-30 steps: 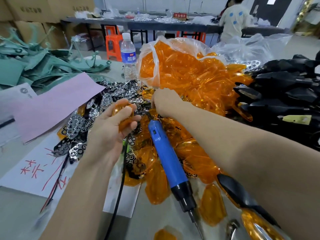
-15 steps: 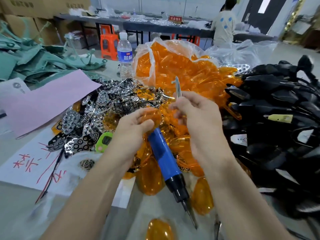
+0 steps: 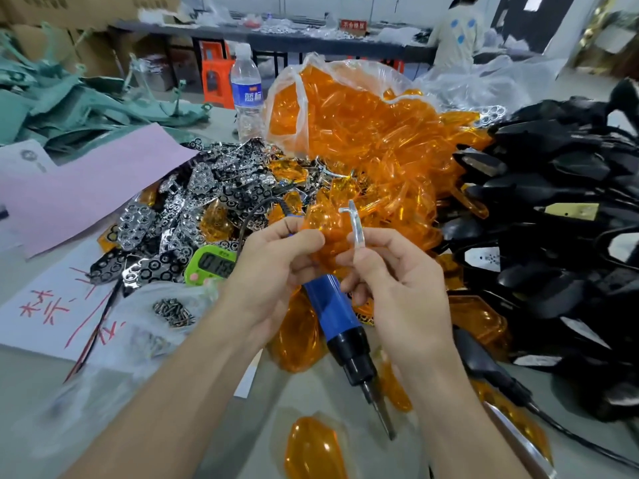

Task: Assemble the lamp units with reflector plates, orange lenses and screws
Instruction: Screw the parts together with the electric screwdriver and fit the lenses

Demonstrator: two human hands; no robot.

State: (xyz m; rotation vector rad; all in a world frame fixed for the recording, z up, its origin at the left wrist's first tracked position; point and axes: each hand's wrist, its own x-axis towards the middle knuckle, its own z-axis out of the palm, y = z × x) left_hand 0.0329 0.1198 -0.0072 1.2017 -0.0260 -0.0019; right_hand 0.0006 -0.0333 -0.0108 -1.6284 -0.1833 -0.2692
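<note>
My left hand (image 3: 273,271) grips an orange lens (image 3: 323,233) in front of me. My right hand (image 3: 397,288) pinches a shiny reflector plate (image 3: 358,229) edge-on, just right of the lens. Below both hands lies a blue electric screwdriver (image 3: 339,316), its bit pointing toward me. A heap of chrome reflector plates (image 3: 207,202) lies to the left. A clear bag of orange lenses (image 3: 345,119) stands behind. Small screws (image 3: 174,312) sit in a clear bag at lower left. Black lamp housings (image 3: 560,209) are piled on the right.
A green digital timer (image 3: 211,264) lies by my left wrist. A water bottle (image 3: 246,95) stands at the back, with pink paper (image 3: 86,181) and teal parts (image 3: 69,105) on the left. Loose orange lenses (image 3: 311,451) lie near the table's front edge. A person (image 3: 456,32) stands at a far table.
My right hand came back from the lens pile holding a reflector plate and drew near my left hand. Both hands shifted slightly lower, the plate now beside the lens.
</note>
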